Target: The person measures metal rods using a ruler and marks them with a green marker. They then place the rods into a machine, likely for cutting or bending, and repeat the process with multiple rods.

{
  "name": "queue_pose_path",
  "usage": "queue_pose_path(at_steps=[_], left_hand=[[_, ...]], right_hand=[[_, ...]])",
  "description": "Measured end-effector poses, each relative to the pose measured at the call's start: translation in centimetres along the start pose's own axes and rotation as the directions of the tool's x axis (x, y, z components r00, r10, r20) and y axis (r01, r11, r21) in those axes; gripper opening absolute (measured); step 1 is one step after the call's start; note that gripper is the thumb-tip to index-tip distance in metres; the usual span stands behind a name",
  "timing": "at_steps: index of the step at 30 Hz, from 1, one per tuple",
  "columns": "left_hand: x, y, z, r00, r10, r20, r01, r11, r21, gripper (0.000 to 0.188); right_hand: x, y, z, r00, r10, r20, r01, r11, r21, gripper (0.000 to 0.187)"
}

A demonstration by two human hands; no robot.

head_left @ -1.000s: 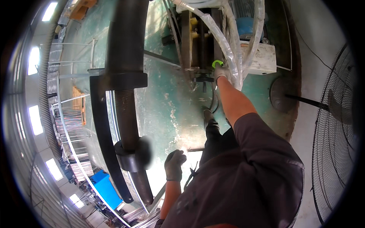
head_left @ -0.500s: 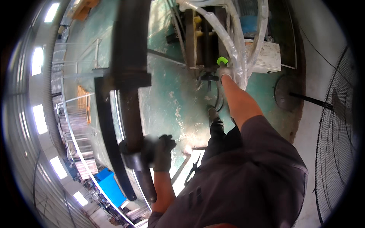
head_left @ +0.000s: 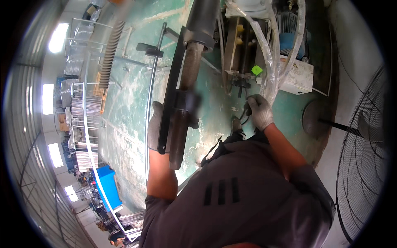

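While the left hand [head_left: 156, 126] gripped the dark pipe [head_left: 184, 111] to steady it, the right hand [head_left: 259, 110] closed on clear hoses [head_left: 269, 62].

Single head-worn fisheye looks steeply down, close.

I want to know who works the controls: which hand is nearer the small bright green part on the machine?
Right. The right hand is just below the green part, by the clear hoses. The left hand is far to its left, on the dark threaded column.
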State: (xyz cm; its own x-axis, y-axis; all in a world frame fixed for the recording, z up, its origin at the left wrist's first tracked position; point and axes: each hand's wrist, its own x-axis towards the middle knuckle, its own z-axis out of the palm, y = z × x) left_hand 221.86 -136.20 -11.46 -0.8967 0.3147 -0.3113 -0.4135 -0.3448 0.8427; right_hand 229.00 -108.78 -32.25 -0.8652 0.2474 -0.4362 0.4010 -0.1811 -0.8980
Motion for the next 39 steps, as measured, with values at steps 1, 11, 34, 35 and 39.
queue_pose_path(at_steps=[1,11,34,35,39], left_hand=[[-0.1,0.8,1.2,0.997,-0.037,0.073,0.041,0.998,-0.055,0.088],[0.4,4.2,5.9,0.961,-0.189,0.203,0.203,0.978,-0.050,0.087],[0.2,4.3,8.6,0.996,-0.080,-0.039,0.085,0.985,0.151,0.051],[0.4,4.4,8.3,0.993,-0.113,-0.024,0.115,0.984,0.135,0.052],[0.3,3.1,7.6,0.965,0.247,0.085,-0.255,0.824,0.506,0.052]], right_hand=[[-0.8,-1.5,-0.2,0.998,-0.049,0.027,0.049,0.999,0.021,0.030],[-7.9,-14.1,0.1,0.879,-0.473,0.056,0.474,0.856,-0.206,0.028],[-5.8,-19.8,3.1,0.149,-0.965,0.216,0.942,0.073,-0.327,0.020],[-5.7,-20.0,3.0,0.132,-0.965,0.227,0.944,0.052,-0.326,0.021],[-5.4,-21.3,2.1,0.047,-0.948,0.314,0.943,-0.062,-0.328,0.024]])
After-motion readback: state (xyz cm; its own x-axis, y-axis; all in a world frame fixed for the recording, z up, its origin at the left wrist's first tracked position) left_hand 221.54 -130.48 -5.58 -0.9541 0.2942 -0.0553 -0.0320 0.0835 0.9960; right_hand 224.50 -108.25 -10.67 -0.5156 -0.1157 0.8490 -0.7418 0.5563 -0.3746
